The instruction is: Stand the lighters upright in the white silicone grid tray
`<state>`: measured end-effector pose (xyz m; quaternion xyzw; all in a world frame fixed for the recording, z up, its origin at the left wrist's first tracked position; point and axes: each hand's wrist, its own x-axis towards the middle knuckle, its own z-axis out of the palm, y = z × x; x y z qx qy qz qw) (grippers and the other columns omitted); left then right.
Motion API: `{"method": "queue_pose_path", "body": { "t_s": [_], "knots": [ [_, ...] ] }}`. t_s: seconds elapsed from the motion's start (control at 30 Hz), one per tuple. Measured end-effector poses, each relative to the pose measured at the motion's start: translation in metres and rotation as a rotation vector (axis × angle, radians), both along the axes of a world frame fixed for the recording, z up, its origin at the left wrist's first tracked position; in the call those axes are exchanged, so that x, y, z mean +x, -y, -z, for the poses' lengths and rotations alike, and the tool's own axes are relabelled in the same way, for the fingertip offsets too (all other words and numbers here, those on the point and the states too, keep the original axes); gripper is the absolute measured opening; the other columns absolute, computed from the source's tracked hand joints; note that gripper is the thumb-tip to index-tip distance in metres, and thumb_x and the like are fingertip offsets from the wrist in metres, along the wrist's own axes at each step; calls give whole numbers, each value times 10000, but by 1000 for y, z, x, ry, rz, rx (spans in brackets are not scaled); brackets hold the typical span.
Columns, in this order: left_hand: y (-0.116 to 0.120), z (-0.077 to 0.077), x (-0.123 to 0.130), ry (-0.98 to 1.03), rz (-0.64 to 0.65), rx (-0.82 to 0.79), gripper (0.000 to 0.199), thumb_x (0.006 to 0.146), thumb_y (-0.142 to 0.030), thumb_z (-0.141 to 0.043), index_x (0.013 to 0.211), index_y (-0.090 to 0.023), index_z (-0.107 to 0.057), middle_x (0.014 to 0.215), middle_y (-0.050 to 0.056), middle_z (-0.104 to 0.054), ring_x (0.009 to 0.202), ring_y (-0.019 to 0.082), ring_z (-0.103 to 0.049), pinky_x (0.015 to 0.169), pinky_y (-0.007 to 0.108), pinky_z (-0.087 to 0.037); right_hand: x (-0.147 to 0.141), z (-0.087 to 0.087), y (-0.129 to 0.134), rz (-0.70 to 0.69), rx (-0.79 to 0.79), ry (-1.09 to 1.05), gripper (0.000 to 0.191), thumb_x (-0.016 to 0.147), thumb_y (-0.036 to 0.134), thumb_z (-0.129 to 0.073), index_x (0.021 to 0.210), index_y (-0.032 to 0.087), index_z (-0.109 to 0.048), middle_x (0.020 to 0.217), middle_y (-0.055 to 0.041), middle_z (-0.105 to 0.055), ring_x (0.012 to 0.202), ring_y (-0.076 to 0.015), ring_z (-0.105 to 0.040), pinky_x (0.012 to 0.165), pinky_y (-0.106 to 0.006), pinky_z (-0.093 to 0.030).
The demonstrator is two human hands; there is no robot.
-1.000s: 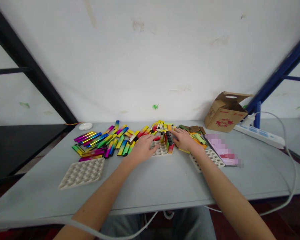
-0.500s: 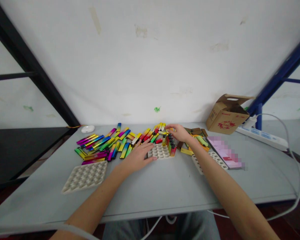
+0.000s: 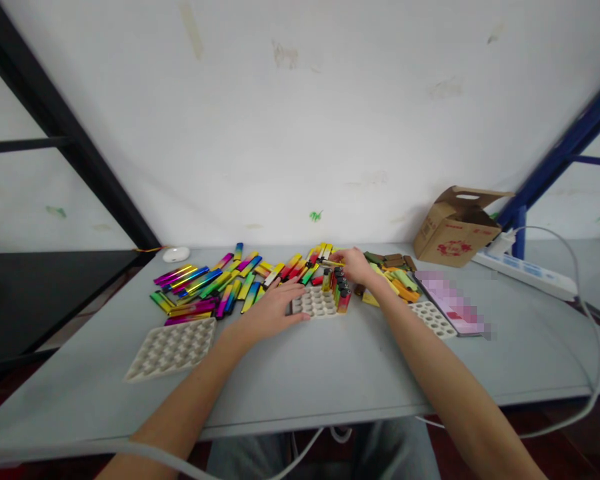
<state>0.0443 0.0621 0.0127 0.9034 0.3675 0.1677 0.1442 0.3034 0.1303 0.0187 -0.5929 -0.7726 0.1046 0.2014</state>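
In the middle of the table, a pale moulded tray (image 3: 314, 304) with rows of round holes has several lighters (image 3: 342, 293) standing upright at its right end, dark tops up. My left hand (image 3: 277, 308) spans the tray's left end, fingers along the far side and thumb at the near side. Just behind the standing lighters, my right hand (image 3: 356, 264) pinches a yellowish lighter (image 3: 333, 263) lying level between its fingertips; part of it is hidden. Shiny multicoloured lighters (image 3: 230, 285) lie in a loose pile behind and left of my left hand.
A second pale tray (image 3: 173, 350) lies at the left, another holed tray (image 3: 434, 320) under my right forearm. Yellow, orange and brown pieces (image 3: 400, 279) lie right of my right hand. Beyond are a phone-like pink screen (image 3: 447, 300), a cardboard box (image 3: 455, 230), a power strip (image 3: 530, 275) and a white case (image 3: 176, 255).
My right hand has shifted slightly down and right, the yellowish lighter still in its fingertips. My left hand stays at the tray's left end. The view has moved slightly.
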Motion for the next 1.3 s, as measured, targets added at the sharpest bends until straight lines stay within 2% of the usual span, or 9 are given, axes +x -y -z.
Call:
{"method": "queue_pose_path", "body": {
  "t_s": [0.13,0.23,0.4,0.6,0.73,0.83,0.93,1.07,1.3],
  "knots": [
    [0,0,0,13,13,9,515,826,-440,-653,1266,-178,-597,1350,129,-577,1330,303,-448,1162,510,-262,12,2,4,-38,54,-220,186,805,250,-576,928,163,-686,975,-101,-729,902,-236,-644,895,-378,-462],
    [1,-1,1,2,4,16,511,827,-428,-656,1270,-181,-594,1352,124,-576,1329,301,-449,1164,517,-253,20,3,5,-18,71,-496,188,815,302,-549,928,162,-604,896,-87,-688,815,-205,-619,798,-363,-492],
    [3,-1,3,-1,-5,18,509,840,-435,-640,1280,-185,-586,1353,118,-577,1328,292,-450,1157,514,-263,18,-6,18,-50,-101,-1048,262,778,350,-604,951,204,-471,903,-29,-636,749,-138,-598,765,-335,-493],
    [3,-1,2,-1,-12,8,506,839,-449,-637,1271,-190,-596,1353,114,-576,1328,295,-448,1142,505,-294,14,-28,36,-99,-235,-1468,243,694,220,-677,914,194,-577,754,29,-527,652,-93,-513,675,-249,-478],
    [3,0,3,-18,-5,56,430,847,-446,-628,1196,-194,-647,1322,111,-592,1283,288,-489,1135,493,-305,17,-35,42,-177,-387,-1507,133,699,211,-614,821,173,-574,704,4,-527,600,-105,-493,535,-225,-412],
    [3,0,3,-12,-1,76,412,849,-452,-624,1180,-209,-657,1306,99,-599,1269,284,-500,1116,470,-339,17,-39,47,-258,-542,-1472,103,682,230,-587,732,188,-507,577,37,-400,495,-97,-373,431,-201,-291],
    [3,1,4,9,10,81,418,846,-457,-624,1175,-202,-660,1294,104,-604,1260,282,-510,1102,451,-367,16,-45,52,-321,-649,-1488,241,746,414,-538,679,197,-458,549,57,-272,457,-88,-233,398,-185,-188],
    [3,0,4,19,2,81,411,834,-454,-635,1146,-189,-673,1290,120,-604,1250,287,-520,1096,454,-379,13,-51,55,-341,-688,-1529,493,805,648,-376,584,210,-336,532,62,-197,453,-85,-163,395,-181,-166],
    [4,-2,5,30,-4,67,401,822,-444,-646,1133,-193,-681,1292,119,-604,1224,288,-544,1106,467,-371,7,-49,54,-302,-691,-1496,460,810,605,-317,562,220,-268,529,51,-197,459,-96,-172,392,-193,-183]
  ]
}}
